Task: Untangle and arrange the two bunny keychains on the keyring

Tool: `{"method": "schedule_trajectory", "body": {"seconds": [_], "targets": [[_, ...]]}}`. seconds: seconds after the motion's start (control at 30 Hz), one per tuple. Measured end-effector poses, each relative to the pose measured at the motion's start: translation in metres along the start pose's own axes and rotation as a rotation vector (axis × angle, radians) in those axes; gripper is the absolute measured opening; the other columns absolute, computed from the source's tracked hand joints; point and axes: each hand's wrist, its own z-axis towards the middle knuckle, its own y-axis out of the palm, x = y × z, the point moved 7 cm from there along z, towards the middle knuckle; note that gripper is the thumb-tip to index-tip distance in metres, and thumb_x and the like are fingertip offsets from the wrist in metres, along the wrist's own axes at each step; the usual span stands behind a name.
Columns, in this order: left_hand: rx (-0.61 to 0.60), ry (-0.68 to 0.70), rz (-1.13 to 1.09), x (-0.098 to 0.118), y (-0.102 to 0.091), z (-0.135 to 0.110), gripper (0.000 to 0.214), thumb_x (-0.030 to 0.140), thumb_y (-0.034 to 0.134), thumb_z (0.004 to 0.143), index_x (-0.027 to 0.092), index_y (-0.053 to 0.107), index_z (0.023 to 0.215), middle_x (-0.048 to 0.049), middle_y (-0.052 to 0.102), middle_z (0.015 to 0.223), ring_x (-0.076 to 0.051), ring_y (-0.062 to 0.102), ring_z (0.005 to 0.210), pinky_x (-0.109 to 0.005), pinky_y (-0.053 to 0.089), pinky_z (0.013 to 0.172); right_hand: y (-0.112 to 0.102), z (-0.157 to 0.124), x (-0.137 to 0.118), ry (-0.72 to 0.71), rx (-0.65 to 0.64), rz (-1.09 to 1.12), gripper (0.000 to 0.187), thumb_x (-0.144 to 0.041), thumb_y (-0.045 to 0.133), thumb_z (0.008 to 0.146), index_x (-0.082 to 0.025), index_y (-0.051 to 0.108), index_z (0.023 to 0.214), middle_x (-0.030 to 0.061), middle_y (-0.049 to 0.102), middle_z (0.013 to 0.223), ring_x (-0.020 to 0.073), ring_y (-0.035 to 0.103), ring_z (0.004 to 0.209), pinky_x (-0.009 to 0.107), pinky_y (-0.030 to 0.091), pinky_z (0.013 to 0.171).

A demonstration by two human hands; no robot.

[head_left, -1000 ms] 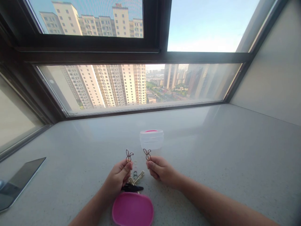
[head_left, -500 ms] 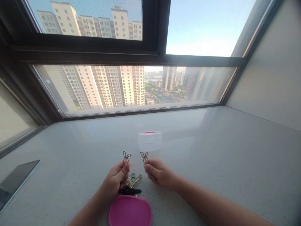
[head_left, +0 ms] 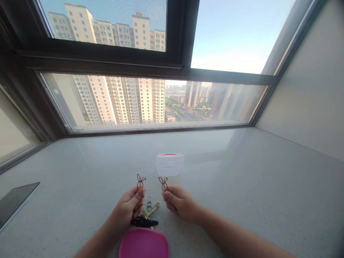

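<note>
Between the thumb and fingers of my left hand (head_left: 131, 203) is a bunny-shaped hair clip (head_left: 140, 185), its wire ears pointing up. My right hand (head_left: 181, 202) pinches a second, similar bunny-shaped clip (head_left: 164, 186), also upright. The two clips are apart, side by side at about the same height. Below and between the hands lie gold-coloured clips (head_left: 153, 209), small dark hair ties (head_left: 149, 205) and pale rings (head_left: 149, 191). Black hair clips (head_left: 145, 222) lie close under my left hand, which partly hides the pile.
A translucent plastic box (head_left: 170, 165) with a pink mark on top stands behind the hands. In front is a pink tray or lid (head_left: 144, 245), cut off by the frame. A dark flat device (head_left: 17, 204) lies at left. The pale sill (head_left: 242, 186) ends at a window.
The view has shifted slightly, so things on the sill appear a little lower and further left. Both hands keep hold of their clips in nearly the same pose.
</note>
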Motion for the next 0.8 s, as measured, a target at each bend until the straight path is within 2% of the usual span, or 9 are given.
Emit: {"method": "schedule_trajectory", "body": {"seconds": [0.8], "targets": [[-0.005, -0.008, 0.002, -0.0002, 0.0007, -0.0009, 0.029, 0.042, 0.059, 0.073, 0.017, 0.045, 0.068, 0.012, 0.03, 0.042, -0.002, 0.018, 0.033, -0.014, 0.016, 0.031, -0.0023, 0.0015, 0.0059, 0.017, -0.015, 0.013, 0.033, -0.048, 0.052, 0.076, -0.016, 0.044, 0.069, -0.0086, 0.032, 0.044, 0.0041, 0.024, 0.037, 0.019, 0.016, 0.038]]}}
